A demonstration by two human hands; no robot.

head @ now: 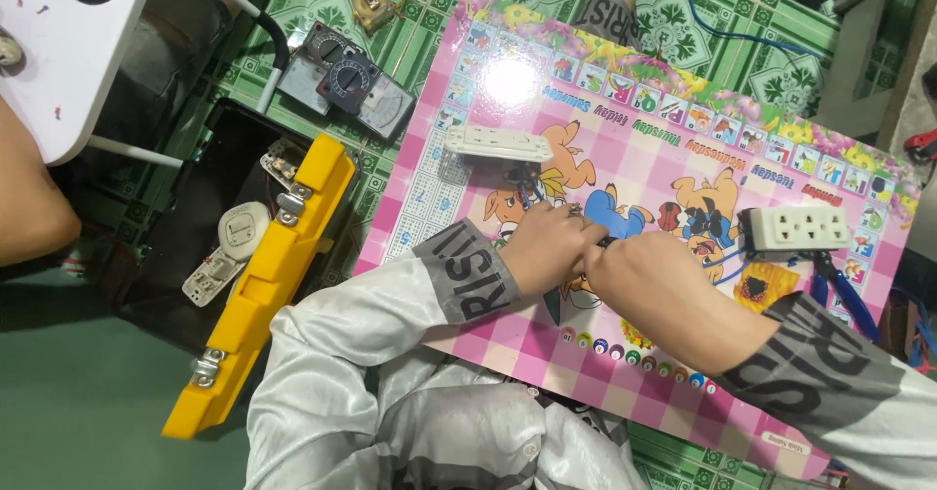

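Yellow plastic dominates the left edge, where a long tool case lid stands open over a black tray of small metal and white fittings, an analogue multimeter lying on the green patterned floor just above it. On the pink cartoon-printed board, a white socket strip sits at the upper left, thin wires running from it down towards the hands. The left hand is curled into a loose fist, fingers pressed together around what seems to be those wires, though the grip itself is hidden. The right hand butts against it, its fingertips out of sight, so whether they pinch anything cannot be told. Further right lies a second white socket block, with blue-handled pliers just beside it. The likeliest slip, judging by the crowded grip, is a tug dragging the light strip across the glossy board, or a thin wire snapping at its terminal.
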